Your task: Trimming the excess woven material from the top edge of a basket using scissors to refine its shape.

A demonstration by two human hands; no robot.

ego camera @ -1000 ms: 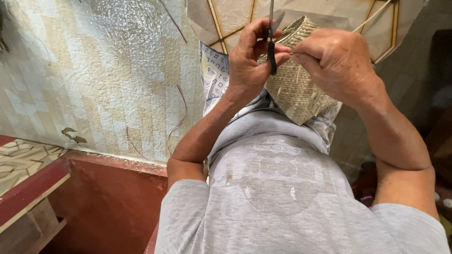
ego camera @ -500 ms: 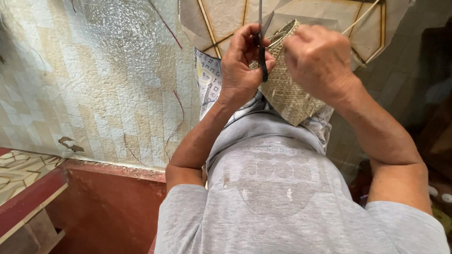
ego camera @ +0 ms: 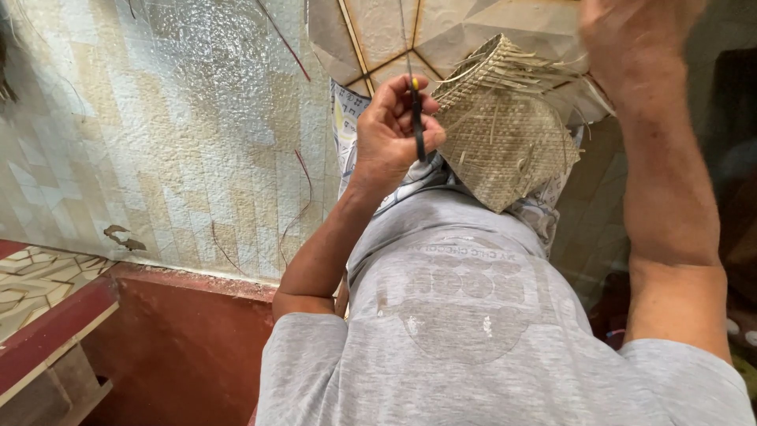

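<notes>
A small woven straw basket (ego camera: 505, 146) with loose strand ends rests on my lap, against my grey shirt (ego camera: 457, 315). My left hand (ego camera: 390, 130) is beside the basket's left rim, closed on a thin dark tool (ego camera: 416, 118) that has a long fine shaft pointing up. My right hand (ego camera: 631, 39) is lifted clear of the basket at the top right. It is blurred, so I cannot see whether anything is in it.
A printed paper sheet (ego camera: 351, 118) lies under the basket. A pale tiled floor (ego camera: 158, 142) carries a few thin reddish strands (ego camera: 303, 177). A red ledge (ego camera: 63, 323) runs at the lower left. A beige panel with yellow lines (ego camera: 378, 31) is at the top.
My right hand has left the basket and swung up to the right. The basket's frayed rim now shows. My left hand keeps the tool by the rim.
</notes>
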